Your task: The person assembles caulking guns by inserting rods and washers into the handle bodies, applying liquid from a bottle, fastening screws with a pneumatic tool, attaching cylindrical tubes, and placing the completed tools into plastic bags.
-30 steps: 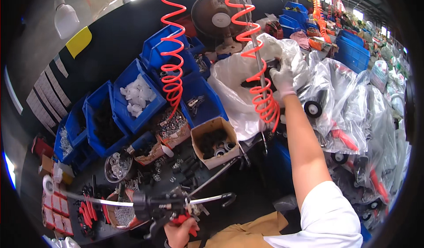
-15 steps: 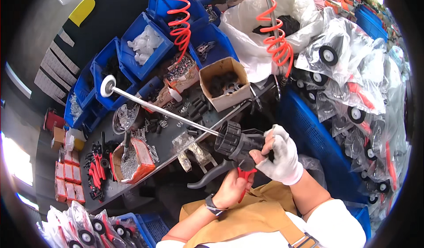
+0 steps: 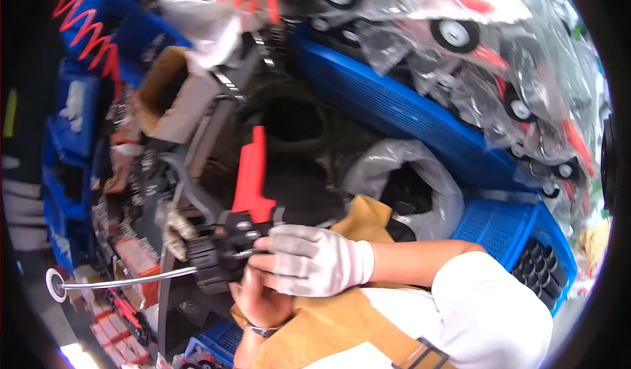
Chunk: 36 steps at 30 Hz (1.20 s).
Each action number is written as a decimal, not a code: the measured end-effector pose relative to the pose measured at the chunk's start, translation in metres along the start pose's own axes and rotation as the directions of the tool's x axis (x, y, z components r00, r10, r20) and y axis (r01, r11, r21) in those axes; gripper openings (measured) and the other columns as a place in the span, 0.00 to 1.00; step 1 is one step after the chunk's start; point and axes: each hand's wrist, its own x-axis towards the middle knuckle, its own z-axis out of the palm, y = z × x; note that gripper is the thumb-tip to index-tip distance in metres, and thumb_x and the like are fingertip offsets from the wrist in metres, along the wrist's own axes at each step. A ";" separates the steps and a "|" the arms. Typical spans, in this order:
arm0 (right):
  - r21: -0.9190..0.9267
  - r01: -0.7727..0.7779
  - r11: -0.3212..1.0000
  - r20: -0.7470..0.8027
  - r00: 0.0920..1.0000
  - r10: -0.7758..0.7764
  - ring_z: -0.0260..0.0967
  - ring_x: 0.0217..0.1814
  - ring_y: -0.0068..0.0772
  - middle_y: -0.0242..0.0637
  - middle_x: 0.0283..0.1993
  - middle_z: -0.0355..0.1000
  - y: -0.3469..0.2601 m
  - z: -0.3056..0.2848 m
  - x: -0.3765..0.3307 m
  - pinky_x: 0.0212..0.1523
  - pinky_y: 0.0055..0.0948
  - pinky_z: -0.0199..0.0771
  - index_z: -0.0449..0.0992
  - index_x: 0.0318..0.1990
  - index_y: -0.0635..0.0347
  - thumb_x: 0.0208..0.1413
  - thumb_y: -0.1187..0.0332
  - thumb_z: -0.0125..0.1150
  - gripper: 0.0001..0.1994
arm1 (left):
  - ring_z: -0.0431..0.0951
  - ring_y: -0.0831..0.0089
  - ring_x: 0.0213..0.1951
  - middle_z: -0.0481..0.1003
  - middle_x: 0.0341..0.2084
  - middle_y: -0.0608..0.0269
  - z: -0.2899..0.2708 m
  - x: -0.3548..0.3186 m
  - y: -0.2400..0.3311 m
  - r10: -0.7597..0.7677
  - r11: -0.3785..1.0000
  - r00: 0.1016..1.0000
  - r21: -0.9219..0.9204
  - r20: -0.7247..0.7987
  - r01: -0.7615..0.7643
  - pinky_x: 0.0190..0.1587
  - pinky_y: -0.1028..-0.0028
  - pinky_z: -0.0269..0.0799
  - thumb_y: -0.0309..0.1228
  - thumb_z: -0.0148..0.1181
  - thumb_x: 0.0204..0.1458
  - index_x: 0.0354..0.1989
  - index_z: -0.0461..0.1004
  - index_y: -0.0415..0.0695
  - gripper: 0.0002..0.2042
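Observation:
A black caulking gun point(image 3: 227, 247) with a red handle point(image 3: 251, 178) lies across my hands, the red handle pointing away from me. A black curved lever point(image 3: 190, 185) stands out beside it. From its ribbed collar a metal rod point(image 3: 131, 281) runs left to a white disc point(image 3: 56, 285) with a dark rim. My right hand point(image 3: 312, 260), in a white glove with bare fingertips, is closed on the gun's body. My bare left hand point(image 3: 264, 303) is curled against the near side of the body, its fingers partly hidden beneath the glove.
Left is a cluttered bench with blue bins point(image 3: 69, 122), a cardboard box point(image 3: 172, 96) and red-white cartons point(image 3: 118, 333). Red coiled hoses point(image 3: 89, 27) hang above. Blue crates point(image 3: 407, 109) and bagged red-and-black tools point(image 3: 453, 34) fill the right, near a plastic-lined bag point(image 3: 444, 172).
My view has swung right. The gun has turned, so its red handle points away instead of toward me. My left hand has left the red handle for the body.

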 end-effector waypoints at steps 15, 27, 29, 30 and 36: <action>-0.881 -0.463 -0.101 0.065 -0.329 0.942 0.69 0.57 0.43 0.41 0.51 0.74 0.087 -0.035 -0.434 0.55 0.43 0.70 0.77 0.48 0.53 0.53 0.67 0.52 0.15 | 0.69 0.72 0.35 0.61 0.45 0.51 -0.062 0.050 0.030 0.519 0.827 0.814 0.089 0.262 -0.556 0.24 0.80 0.76 0.38 0.67 0.45 0.69 0.46 0.41 0.45; 0.439 -0.840 0.318 -0.066 0.323 0.944 0.69 0.38 0.29 0.36 0.36 0.72 0.078 -0.116 -0.218 0.41 0.29 0.67 0.76 0.40 0.59 0.51 0.57 0.66 0.16 | 0.67 0.56 0.61 0.66 0.62 0.63 -0.058 0.055 0.033 0.260 0.961 0.861 -0.028 0.437 -0.276 0.47 0.49 0.70 0.53 0.55 0.54 0.66 0.61 0.54 0.32; 0.608 -0.675 0.417 -0.114 0.446 0.888 0.64 0.35 0.26 0.33 0.32 0.69 0.070 -0.111 -0.130 0.39 0.27 0.65 0.73 0.43 0.58 0.49 0.55 0.71 0.20 | 0.69 0.56 0.59 0.67 0.61 0.65 -0.057 0.062 0.025 0.259 0.966 0.865 -0.130 0.430 -0.225 0.48 0.44 0.69 0.63 0.57 0.48 0.65 0.62 0.54 0.39; 0.652 -0.639 0.408 -0.091 0.468 0.879 0.62 0.33 0.24 0.32 0.30 0.67 0.058 -0.104 -0.081 0.38 0.26 0.64 0.72 0.44 0.57 0.48 0.55 0.73 0.22 | 0.70 0.56 0.58 0.68 0.60 0.64 -0.051 0.069 0.021 0.229 0.970 0.865 -0.182 0.447 -0.162 0.49 0.42 0.69 0.67 0.58 0.44 0.65 0.62 0.54 0.42; 0.546 -0.209 0.811 0.265 0.962 0.069 0.71 0.33 0.44 0.39 0.35 0.73 0.049 -0.009 0.093 0.35 0.35 0.71 0.75 0.49 0.60 0.42 0.80 0.67 0.22 | 0.66 0.67 0.59 0.69 0.55 0.68 -0.023 0.054 0.007 0.096 0.990 0.874 -0.135 0.476 -0.035 0.61 0.61 0.61 0.67 0.60 0.44 0.62 0.64 0.48 0.42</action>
